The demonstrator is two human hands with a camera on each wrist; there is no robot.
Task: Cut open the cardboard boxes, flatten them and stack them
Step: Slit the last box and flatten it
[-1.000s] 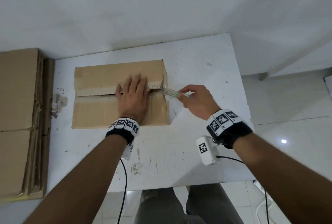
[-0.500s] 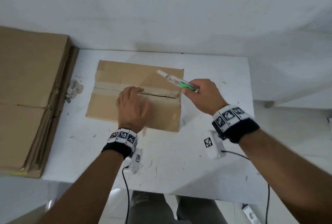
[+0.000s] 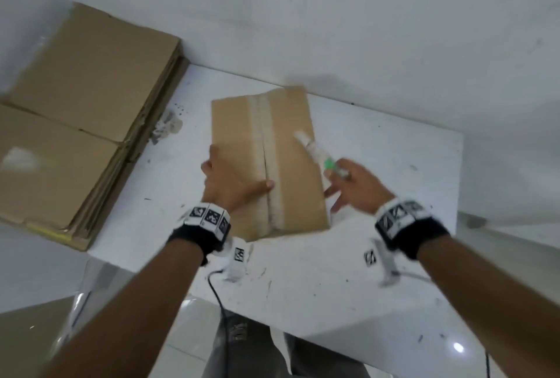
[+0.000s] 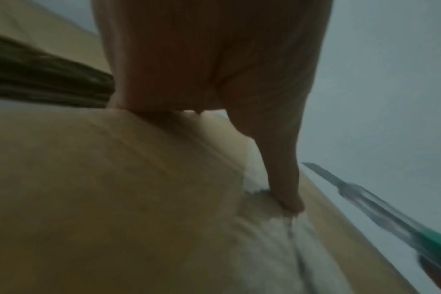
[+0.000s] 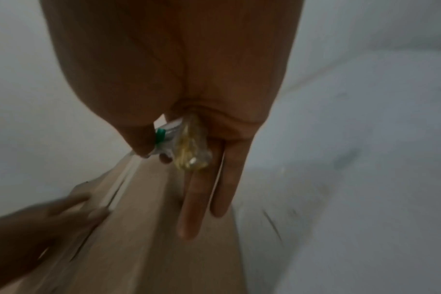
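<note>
The box (image 3: 266, 162) lies on the white table (image 3: 394, 171), its taped seam running away from the person. The left hand (image 3: 225, 182) grips its near-left edge: thumb on top beside the seam, fingers wrapped over the side. I judge this hold is meant to steady or swing the box into line for the next cut. The right hand (image 3: 353, 185) pinches the knife (image 3: 319, 156) between thumb and forefinger, blade pointing away over the box's right half, with the remaining fingers stretched out straight beside the box's right edge. Carrying the knife that way probably frees those fingers to help with the box.

The seam shows a dark split along its near part; whether it is cut through to the far end I cannot tell.

The stack (image 3: 75, 123) of flattened boxes sits off the table's left edge, well apart from the box, visible in full only from the head view. The left wrist view alone shows the thumb tip pressing the torn tape. The right wrist view alone shows the two straight fingers and the knife's clear body lodged against the palm.
</note>
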